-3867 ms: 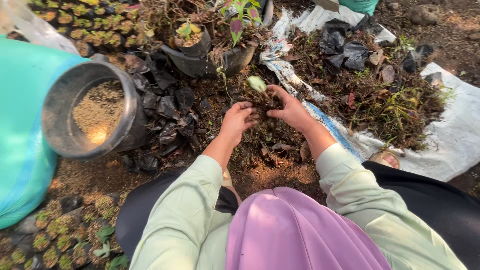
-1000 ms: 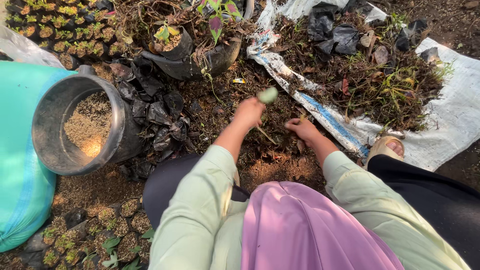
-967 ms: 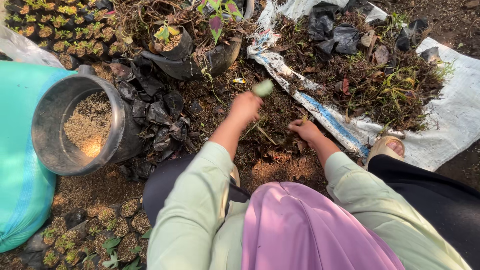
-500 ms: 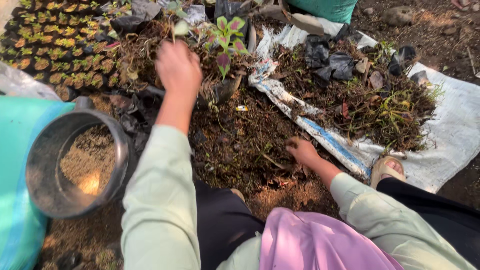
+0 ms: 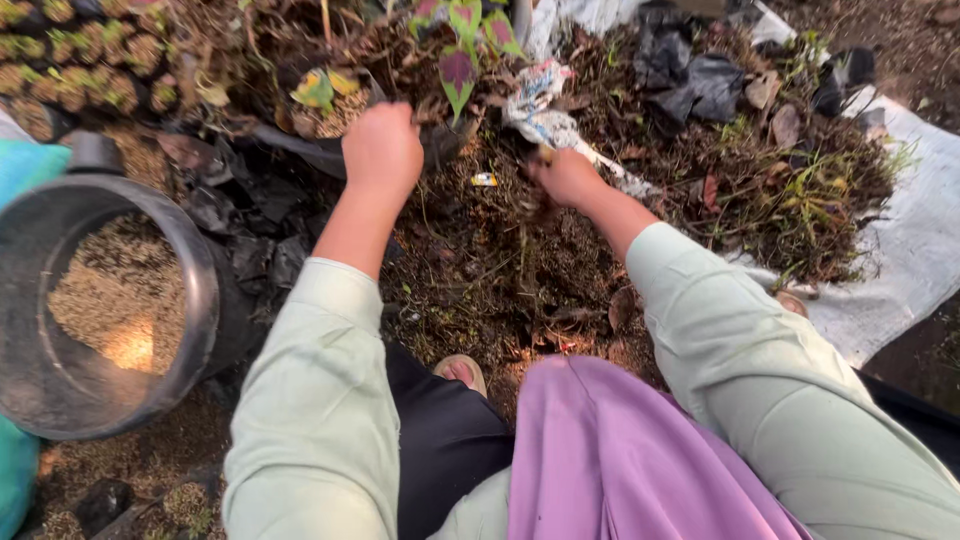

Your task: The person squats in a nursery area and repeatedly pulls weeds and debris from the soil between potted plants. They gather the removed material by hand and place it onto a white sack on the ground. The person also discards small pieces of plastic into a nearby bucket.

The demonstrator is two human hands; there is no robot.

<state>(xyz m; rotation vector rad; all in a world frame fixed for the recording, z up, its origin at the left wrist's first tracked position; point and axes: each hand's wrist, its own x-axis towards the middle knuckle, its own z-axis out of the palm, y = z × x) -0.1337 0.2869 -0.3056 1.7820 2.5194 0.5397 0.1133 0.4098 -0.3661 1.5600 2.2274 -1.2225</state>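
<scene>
Reaching left hand [image 5: 382, 150] touches dark pot [image 5: 330, 150] of green-pink seedlings [image 5: 460, 50].

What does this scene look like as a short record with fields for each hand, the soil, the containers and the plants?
Left hand: left hand closed at the rim of a black pot; what its grip holds is hidden
Right hand: right hand down in the soil pile, fingers buried in loose dirt
Containers: large black bucket at left, part filled with pale husks
Plants: green and purple leafy plant above the pot; seedling tray top left
Ground cover: white sheet at right under weeds and black bags
</scene>
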